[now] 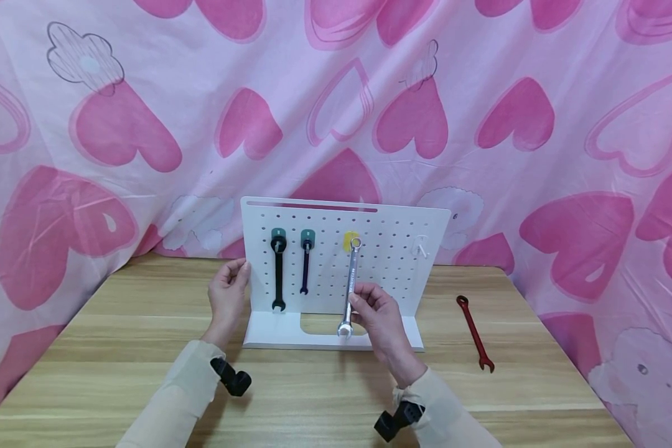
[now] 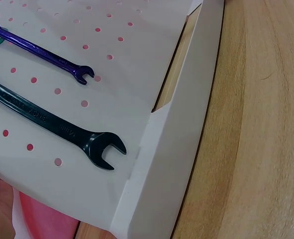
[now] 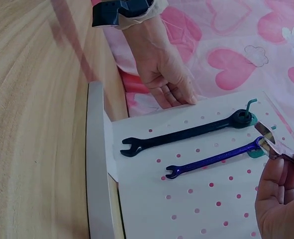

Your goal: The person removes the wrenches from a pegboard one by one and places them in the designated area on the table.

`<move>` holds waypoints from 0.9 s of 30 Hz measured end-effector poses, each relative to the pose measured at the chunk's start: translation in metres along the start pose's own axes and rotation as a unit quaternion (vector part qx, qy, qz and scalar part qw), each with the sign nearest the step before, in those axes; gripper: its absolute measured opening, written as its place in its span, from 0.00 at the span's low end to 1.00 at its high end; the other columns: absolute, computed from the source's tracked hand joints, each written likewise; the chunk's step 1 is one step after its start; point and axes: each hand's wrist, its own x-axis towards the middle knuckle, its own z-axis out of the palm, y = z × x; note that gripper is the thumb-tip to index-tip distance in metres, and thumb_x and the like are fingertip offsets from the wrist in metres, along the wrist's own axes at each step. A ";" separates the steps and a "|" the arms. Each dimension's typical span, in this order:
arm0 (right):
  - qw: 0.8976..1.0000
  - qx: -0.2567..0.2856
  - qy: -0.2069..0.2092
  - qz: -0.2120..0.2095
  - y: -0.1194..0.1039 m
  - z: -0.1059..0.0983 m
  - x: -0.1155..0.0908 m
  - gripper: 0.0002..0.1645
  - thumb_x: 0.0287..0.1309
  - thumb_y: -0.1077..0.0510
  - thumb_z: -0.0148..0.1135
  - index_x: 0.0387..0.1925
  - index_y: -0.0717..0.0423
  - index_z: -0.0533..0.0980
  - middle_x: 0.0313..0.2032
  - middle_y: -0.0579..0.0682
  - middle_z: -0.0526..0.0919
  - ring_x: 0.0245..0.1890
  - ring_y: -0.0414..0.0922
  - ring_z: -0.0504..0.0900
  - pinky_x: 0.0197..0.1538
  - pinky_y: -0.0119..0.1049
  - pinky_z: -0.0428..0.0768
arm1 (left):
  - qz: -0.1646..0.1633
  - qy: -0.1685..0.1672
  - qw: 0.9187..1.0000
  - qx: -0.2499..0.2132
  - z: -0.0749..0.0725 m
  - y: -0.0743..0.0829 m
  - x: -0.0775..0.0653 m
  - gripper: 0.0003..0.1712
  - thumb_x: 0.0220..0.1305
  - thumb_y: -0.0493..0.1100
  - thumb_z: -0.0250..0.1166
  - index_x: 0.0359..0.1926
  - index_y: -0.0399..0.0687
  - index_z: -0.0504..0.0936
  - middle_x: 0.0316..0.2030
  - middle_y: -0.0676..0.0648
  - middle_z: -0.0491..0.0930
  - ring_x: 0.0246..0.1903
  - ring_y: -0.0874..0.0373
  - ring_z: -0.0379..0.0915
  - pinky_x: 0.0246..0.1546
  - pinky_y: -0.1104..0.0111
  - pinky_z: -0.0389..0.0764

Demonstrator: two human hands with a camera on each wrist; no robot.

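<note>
A silver combination wrench (image 1: pixel 351 274) is pinched near its middle by my right hand (image 1: pixel 382 320). Its ring end overlaps the yellow hook (image 1: pixel 347 241) on the white pegboard (image 1: pixel 389 267) in the head view, and its open end points down. My left hand (image 1: pixel 226 300) holds the board's left edge between thumb and fingers, the fingers partly hidden. On green hooks to the left hang a large black wrench (image 2: pixel 42 117) and a smaller purple wrench (image 3: pixel 211 159), both with open ends down.
A red wrench (image 1: pixel 475 333) lies on the wooden table (image 1: pixel 515 386) to the right of the board. One white hook (image 1: pixel 421 249) sticks out at the board's right side. The board's base has a cutout (image 1: pixel 319 323). Behind hangs a pink heart-patterned cloth (image 1: pixel 336 124).
</note>
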 end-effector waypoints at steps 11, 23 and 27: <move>1.000 0.008 -0.003 -0.012 -0.001 -0.003 -0.003 0.10 0.57 0.71 0.57 0.35 0.54 0.75 0.29 0.45 0.74 0.29 0.38 0.72 0.32 0.29 0.78 | -0.001 0.001 1.000 0.001 0.001 -0.001 0.000 0.19 0.65 0.53 0.57 0.50 0.47 0.77 0.41 0.53 0.75 0.40 0.63 0.69 0.39 0.84 0.74; 1.000 -0.010 0.015 -0.003 -0.002 -0.009 -0.006 0.09 0.58 0.71 0.56 0.37 0.55 0.75 0.29 0.46 0.74 0.29 0.39 0.72 0.34 0.30 0.79 | -0.005 0.003 1.000 0.001 0.001 0.000 0.000 0.19 0.65 0.53 0.57 0.50 0.47 0.77 0.41 0.53 0.76 0.40 0.64 0.69 0.39 0.85 0.74; 1.000 -0.014 0.016 -0.012 -0.002 -0.011 -0.009 0.09 0.58 0.71 0.57 0.37 0.55 0.76 0.28 0.45 0.74 0.29 0.38 0.72 0.33 0.30 0.79 | -0.001 0.005 1.000 0.000 0.001 0.000 -0.001 0.18 0.66 0.52 0.58 0.50 0.46 0.77 0.40 0.53 0.76 0.39 0.63 0.69 0.38 0.84 0.74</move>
